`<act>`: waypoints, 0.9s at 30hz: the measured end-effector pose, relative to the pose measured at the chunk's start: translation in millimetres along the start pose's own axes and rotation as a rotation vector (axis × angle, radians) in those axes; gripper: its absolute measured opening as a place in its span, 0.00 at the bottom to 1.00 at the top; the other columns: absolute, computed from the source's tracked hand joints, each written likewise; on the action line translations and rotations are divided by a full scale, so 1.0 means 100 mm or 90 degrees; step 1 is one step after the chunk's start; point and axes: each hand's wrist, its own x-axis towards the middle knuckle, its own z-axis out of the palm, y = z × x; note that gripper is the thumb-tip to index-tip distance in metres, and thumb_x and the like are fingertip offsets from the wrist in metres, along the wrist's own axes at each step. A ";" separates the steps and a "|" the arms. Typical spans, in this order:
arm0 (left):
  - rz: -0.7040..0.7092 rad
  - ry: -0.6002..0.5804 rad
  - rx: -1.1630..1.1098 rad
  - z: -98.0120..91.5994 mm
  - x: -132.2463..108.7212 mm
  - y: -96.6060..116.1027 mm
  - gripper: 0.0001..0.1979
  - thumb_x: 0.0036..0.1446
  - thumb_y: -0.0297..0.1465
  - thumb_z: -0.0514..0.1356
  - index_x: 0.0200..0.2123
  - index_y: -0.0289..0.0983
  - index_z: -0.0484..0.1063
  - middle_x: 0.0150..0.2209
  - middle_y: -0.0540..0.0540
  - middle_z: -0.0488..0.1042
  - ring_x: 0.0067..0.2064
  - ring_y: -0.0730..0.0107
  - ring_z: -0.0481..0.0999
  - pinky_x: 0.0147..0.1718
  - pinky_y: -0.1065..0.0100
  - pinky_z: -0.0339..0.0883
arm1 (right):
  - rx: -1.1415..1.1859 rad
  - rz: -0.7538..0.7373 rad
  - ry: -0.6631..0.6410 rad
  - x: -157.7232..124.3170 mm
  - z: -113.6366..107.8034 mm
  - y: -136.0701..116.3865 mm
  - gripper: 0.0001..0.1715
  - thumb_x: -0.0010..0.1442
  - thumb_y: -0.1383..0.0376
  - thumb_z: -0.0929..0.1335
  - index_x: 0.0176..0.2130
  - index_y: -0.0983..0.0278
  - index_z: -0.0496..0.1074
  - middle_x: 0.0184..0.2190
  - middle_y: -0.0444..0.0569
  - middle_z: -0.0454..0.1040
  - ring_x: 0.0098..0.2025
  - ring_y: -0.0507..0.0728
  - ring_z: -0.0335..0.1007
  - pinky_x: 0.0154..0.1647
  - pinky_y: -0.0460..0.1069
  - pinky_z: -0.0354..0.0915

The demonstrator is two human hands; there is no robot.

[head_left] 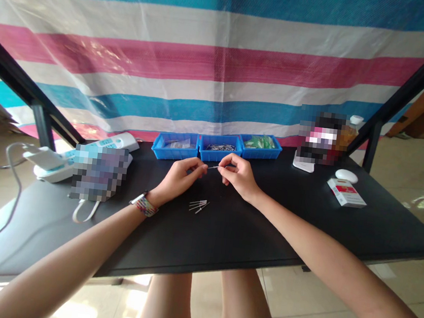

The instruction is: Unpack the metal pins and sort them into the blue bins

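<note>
Just in front of the blue bins, a thin silvery metal pin, much like a blind rivet (213,167), spans the gap between my two hands. My left hand (183,176) is closed, thumb and fingertips pinched at the pin's left end. The other end sits in the fingertips of my right hand (239,176), also in a pinch. Nearer to me, several similar rivets (199,206) lie loosely together on the black table (241,234). The middle blue bin (218,154) holds many metal pins.
The left blue bin (174,150) contains a clear plastic bag; the right one (262,149) has green-and-white packets. At left are a white power strip (55,169) and cable. A red-and-white box (347,194) and white oval case (346,176) stand right. Striped sheeting (192,65) hangs behind.
</note>
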 end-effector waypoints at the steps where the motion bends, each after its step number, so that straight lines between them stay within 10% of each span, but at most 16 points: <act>1: -0.002 0.002 0.001 0.00 0.00 -0.01 0.22 0.72 0.48 0.59 0.32 0.37 0.75 0.31 0.48 0.77 0.35 0.66 0.75 0.37 0.67 0.66 | -0.001 0.000 -0.003 -0.01 0.00 0.00 0.16 0.54 0.57 0.77 0.34 0.62 0.71 0.29 0.40 0.71 0.21 0.47 0.67 0.20 0.44 0.65; 17: -0.035 0.020 0.005 -0.03 -0.01 -0.07 0.25 0.73 0.49 0.56 0.29 0.37 0.71 0.27 0.50 0.72 0.30 0.69 0.70 0.32 0.68 0.62 | -0.356 -0.196 0.161 0.29 -0.36 -0.04 0.07 0.60 0.65 0.71 0.36 0.62 0.82 0.40 0.53 0.82 0.28 0.54 0.66 0.32 0.51 0.65; 27: -0.040 0.073 0.040 -0.02 -0.02 -0.04 0.31 0.71 0.53 0.58 0.21 0.38 0.66 0.22 0.51 0.66 0.27 0.71 0.64 0.29 0.67 0.58 | -0.376 -0.181 -0.337 -0.11 -0.04 -0.16 0.06 0.56 0.73 0.74 0.35 0.63 0.81 0.33 0.44 0.76 0.26 0.49 0.64 0.31 0.47 0.60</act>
